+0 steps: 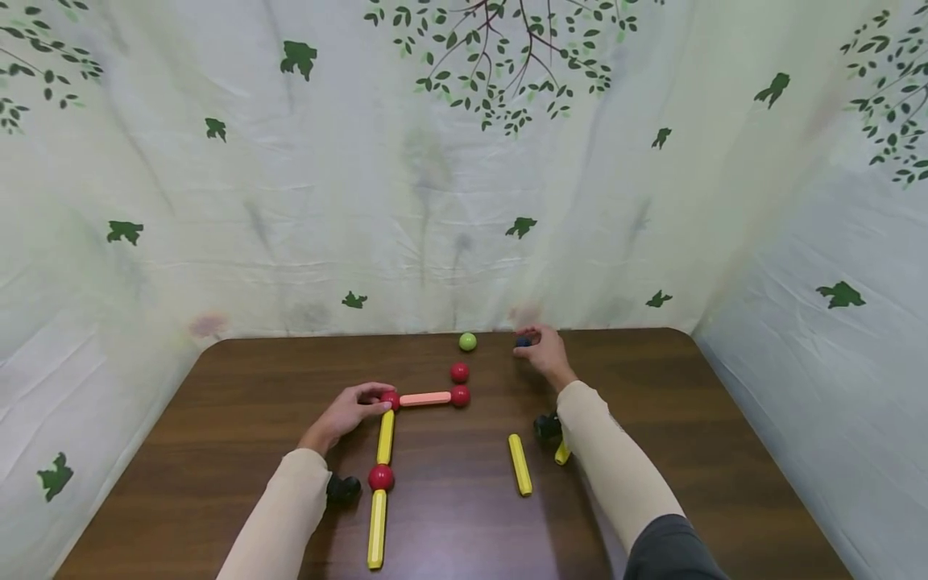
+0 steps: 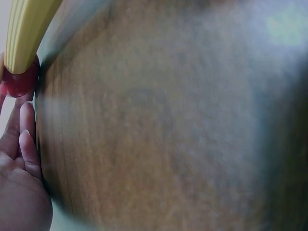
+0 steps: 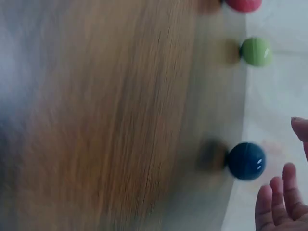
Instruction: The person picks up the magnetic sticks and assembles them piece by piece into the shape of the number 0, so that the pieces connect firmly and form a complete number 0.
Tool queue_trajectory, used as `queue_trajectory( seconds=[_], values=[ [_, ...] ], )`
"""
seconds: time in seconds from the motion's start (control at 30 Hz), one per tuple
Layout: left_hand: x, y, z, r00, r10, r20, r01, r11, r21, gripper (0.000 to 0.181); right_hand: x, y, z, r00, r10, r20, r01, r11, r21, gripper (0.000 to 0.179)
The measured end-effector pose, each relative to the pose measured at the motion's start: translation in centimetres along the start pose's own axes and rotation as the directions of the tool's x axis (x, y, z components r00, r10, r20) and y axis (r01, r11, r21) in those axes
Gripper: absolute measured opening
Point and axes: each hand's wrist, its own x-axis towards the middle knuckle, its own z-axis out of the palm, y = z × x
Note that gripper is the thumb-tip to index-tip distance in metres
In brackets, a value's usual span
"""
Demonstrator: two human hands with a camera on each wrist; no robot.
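Left hand [image 1: 346,415]: pinches the corner red ball [image 1: 391,400] between thumb and fingers.
Two joined yellow rods [image 1: 377,529]: run from that ball toward the person, right of this hand.
Pink rod [image 1: 425,399]: between the hands, corner ball to end red ball [image 1: 460,395].
Green ball [image 1: 467,342]: far counter [image 1: 464,515] edge, nearer the right.
Blue ball [image 3: 247,161]: just beside the right hand's fingertips.
Right hand [image 1: 545,354]: thumb and fingers spread apart.
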Motion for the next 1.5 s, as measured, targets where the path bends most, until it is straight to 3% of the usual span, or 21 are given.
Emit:
queue_trajectory(
  seconds=[0.17,0.4,0.77,1.0,1.4,1.5],
  values=[
    [0.0,0.0,-0.1,1.0,-0.015,0.0,0.015,1.0,-0.006,0.04,1.0,1.2,-0.2,1.0,0.007,-0.005,-0.008,1.0,-0.007,0.044],
    [-0.2,0.0,0.1,0.999,-0.036,0.008,0.036,0.999,-0.027,0.04,1.3,2.3,-0.2,0.997,0.077,0.026,-0.077,0.997,0.015,0.047],
    [-0.2,0.2,0.0,0.999,-0.043,0.006,0.043,0.998,-0.036,0.04,1.5,2.4,0.0,0.987,0.154,0.034,-0.154,0.988,0.006,0.033],
    [-0.3,0.2,-0.1,0.999,-0.04,0.001,0.04,0.998,-0.039,0.041,1.5,2.3,0.3,0.987,0.161,0.026,-0.161,0.987,0.01,0.032],
    [-1.7,0.5,-0.9,0.999,-0.044,0.006,0.044,0.998,-0.041,0.043,0.8,2.7,0.5,0.982,0.185,0.024,-0.187,0.979,0.077,0.034],
    [-2.4,1.0,-1.5,1.0,-0.011,0.025,0.011,1.0,0.008,0.044,0.9,2.7,0.1,0.984,0.176,0.01,-0.176,0.981,0.077,0.033]
  ],
)
